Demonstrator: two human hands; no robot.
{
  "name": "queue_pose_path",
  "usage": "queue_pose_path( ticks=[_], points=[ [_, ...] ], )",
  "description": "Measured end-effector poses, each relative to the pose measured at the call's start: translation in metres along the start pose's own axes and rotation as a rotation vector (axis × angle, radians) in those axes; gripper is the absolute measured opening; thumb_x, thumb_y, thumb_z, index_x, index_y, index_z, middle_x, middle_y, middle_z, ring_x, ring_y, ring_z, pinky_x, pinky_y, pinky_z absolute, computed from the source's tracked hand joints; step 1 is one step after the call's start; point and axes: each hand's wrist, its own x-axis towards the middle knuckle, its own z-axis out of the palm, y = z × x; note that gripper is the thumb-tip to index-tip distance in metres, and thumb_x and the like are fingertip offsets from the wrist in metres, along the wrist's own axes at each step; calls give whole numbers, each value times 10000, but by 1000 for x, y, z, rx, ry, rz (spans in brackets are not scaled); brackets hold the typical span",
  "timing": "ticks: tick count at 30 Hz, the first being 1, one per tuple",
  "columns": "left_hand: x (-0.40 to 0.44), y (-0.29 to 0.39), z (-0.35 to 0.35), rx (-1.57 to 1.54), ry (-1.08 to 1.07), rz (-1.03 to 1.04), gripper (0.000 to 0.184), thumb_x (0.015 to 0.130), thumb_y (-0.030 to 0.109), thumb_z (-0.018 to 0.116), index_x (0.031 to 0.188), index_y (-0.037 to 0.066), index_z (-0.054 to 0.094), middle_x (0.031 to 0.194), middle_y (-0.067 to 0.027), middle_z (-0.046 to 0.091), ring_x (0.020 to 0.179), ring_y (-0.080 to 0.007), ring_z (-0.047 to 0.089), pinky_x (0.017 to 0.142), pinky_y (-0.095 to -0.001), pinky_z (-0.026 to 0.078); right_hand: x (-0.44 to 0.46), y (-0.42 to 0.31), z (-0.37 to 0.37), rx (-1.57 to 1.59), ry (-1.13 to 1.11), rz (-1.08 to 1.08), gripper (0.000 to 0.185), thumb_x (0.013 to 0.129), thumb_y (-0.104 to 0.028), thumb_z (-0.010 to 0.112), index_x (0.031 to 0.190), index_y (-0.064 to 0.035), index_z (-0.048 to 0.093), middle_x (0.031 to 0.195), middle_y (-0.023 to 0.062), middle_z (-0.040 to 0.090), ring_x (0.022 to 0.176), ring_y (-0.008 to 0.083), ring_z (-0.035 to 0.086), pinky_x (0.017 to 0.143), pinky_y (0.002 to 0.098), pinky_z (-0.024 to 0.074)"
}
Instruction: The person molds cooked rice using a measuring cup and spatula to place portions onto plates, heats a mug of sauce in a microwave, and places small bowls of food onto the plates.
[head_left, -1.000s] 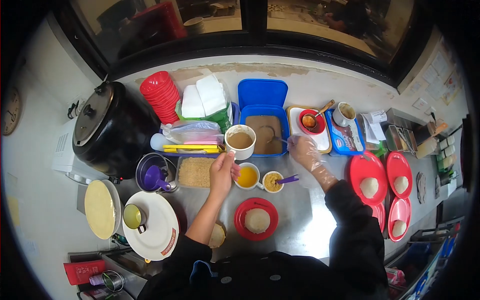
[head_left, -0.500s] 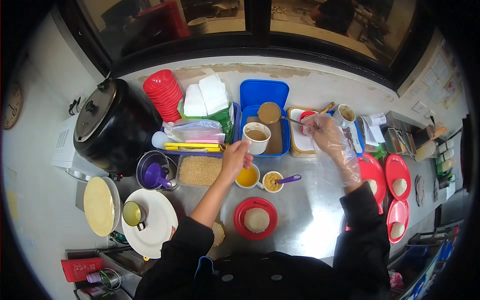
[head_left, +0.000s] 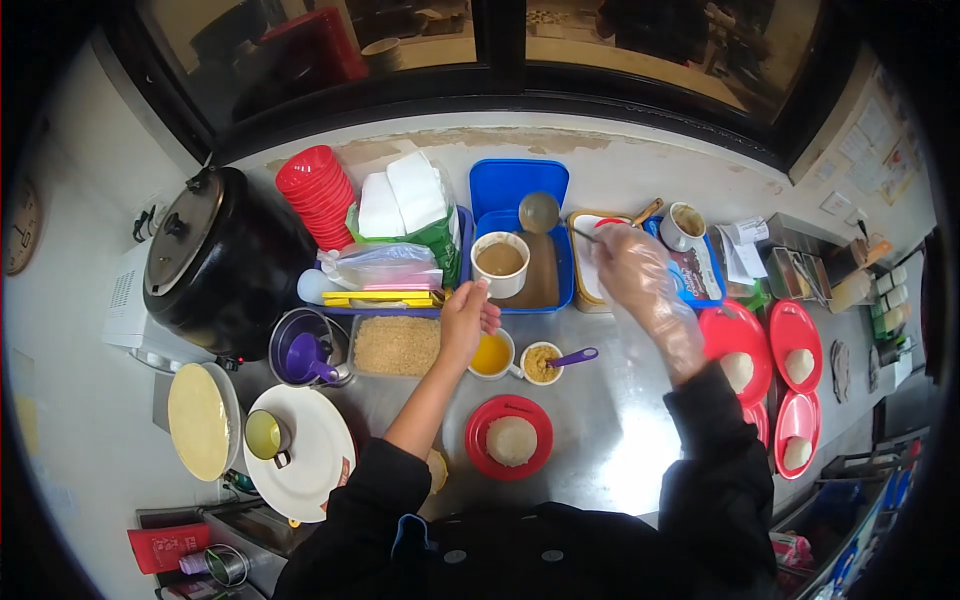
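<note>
My left hand is closed on the handle of a white cup that holds brown liquid. The cup is above the near left part of a blue tub with more brown liquid in it. In a clear plastic glove, my right hand grips the handle of a ladle. The ladle's bowl hangs over the far side of the tub and looks nearly emptied. Below my hands, a red plate bears a mound of rice.
A cup of yellow liquid and a small cup of yellowish crumbs with a purple spoon stand in front. A crumb-filled container lies left of them. Red plates with rice mounds are at right. A black cooker stands at left.
The ladle's brown liquid is mostly gone from its bowl, and the cup looks fuller. My right hand and the ladle have shifted slightly; the view has also moved a little.
</note>
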Motion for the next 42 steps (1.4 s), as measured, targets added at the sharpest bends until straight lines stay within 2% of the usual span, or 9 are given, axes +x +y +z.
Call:
queue_pose_path(
  ticks=[2,8,12,15,20,22,26,37,42],
  points=[
    [-7,1,-8,12,15,10,340,942,369,477,820,53,514,654,-73,569,496,-123,549,425,-227,428,-6,15,38,-192,-286,103,62,765,-74,563,721,-37,586,676,162,600,620,344,608,558,427,483],
    [-40,14,-29,61,58,-11,327,945,357,474,816,60,518,624,-58,553,484,-105,541,404,-215,417,-37,19,96,-44,-338,158,61,758,-103,579,735,-48,590,678,165,608,720,349,624,640,430,497],
    [-53,17,-38,83,62,-27,325,944,356,477,812,62,517,614,-54,549,477,-103,538,397,-211,412,-50,21,108,291,-618,600,126,788,-155,617,843,-58,676,755,122,667,713,234,653,689,358,504],
    [-52,19,-40,121,75,-53,327,940,357,485,803,62,514,602,-50,544,463,-103,533,390,-212,409,-46,11,81,442,-569,753,145,779,-145,630,866,-47,691,761,104,674,701,184,642,679,317,496],
    [-39,14,-28,115,39,-47,323,932,351,499,790,62,510,603,-55,552,442,-109,524,383,-220,408,-22,24,39,603,-426,604,132,776,-92,617,864,-16,679,754,85,670,710,159,629,662,293,489],
    [-28,11,-16,112,31,-66,324,929,355,501,792,61,510,607,-59,555,449,-113,530,387,-223,411,-6,24,14,359,-365,371,138,772,-69,603,878,-9,667,754,84,664,710,160,626,670,290,488],
    [-8,-2,10,26,-6,-66,331,921,369,510,802,60,512,624,-71,565,477,-125,549,403,-231,427,5,24,-17,377,-382,318,142,772,-43,583,889,-8,653,757,112,655,706,217,638,669,308,491],
    [-1,-5,30,-14,-51,37,288,943,315,475,867,44,535,698,-85,583,573,-138,568,486,-243,447,-27,-29,-68,-172,-116,-298,237,779,-25,608,1014,-18,582,736,113,603,683,292,614,574,370,481],
    [-16,4,26,-12,-19,45,289,941,326,478,860,53,531,684,-79,576,553,-133,558,478,-243,443,-31,-5,-48,334,-147,217,176,785,-42,578,956,-26,614,753,152,617,707,306,615,598,372,476]
  ],
)
